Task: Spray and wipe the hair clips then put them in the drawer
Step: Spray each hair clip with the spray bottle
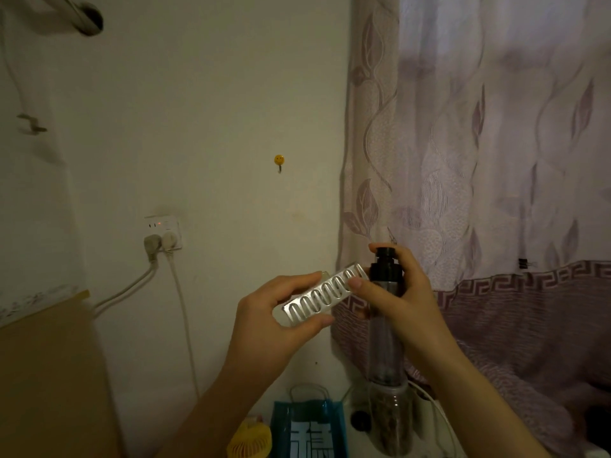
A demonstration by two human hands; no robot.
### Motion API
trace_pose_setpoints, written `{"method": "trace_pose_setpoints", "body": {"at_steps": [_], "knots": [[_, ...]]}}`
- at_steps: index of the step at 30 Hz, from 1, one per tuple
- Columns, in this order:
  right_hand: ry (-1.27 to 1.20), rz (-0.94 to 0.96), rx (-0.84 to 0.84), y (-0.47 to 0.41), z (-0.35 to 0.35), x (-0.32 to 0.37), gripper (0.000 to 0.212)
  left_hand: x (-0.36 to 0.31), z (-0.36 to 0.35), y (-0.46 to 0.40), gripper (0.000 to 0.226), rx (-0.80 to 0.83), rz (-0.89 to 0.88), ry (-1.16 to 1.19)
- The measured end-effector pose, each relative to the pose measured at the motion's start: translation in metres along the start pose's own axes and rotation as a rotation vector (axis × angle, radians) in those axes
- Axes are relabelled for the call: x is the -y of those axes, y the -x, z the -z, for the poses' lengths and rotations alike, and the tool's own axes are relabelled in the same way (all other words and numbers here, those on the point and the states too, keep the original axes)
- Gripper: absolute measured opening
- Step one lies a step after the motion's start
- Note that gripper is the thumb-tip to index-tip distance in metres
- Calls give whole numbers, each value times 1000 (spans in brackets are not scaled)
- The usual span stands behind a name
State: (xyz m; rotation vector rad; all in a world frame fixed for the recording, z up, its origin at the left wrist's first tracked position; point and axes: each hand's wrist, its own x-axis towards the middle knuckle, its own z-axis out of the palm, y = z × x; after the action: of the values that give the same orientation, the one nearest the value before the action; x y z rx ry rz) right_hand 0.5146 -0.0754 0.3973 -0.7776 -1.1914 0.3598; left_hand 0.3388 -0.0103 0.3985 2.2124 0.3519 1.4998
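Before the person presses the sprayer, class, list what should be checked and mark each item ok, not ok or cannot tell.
1. Left hand grips the hair clip: ok.
2. Right hand holds the spray bottle: ok.
3. Finger rests on the black pump head: ok.
4. Nozzle faces the clip: cannot tell.
5. Bottle close to the clip: ok.
6. Wiping cloth within reach: cannot tell, none in view.

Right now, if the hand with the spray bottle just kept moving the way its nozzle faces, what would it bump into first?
Probably the silver hair clip held by the left hand. The right hand grips the spray bottle right beside the clip's end; depth between them is unclear.
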Motion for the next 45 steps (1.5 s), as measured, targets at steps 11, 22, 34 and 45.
{"method": "trace_pose_setpoints", "body": {"at_steps": [11, 22, 34, 45], "knots": [[-32, -59, 177, 1, 19, -8, 57, 16, 11, -15, 54, 207, 232, -2], [-208, -163, 265, -2, 29, -26, 56, 21, 5, -16, 30, 407, 304, 134], [-252, -235, 254, -1, 31, -43, 60, 28, 2, -15, 12, 228, 411, 132], [-82, -155, 53, 13, 19, -41, 67, 37, 5, -7, 13, -30, 348, -23]]}}
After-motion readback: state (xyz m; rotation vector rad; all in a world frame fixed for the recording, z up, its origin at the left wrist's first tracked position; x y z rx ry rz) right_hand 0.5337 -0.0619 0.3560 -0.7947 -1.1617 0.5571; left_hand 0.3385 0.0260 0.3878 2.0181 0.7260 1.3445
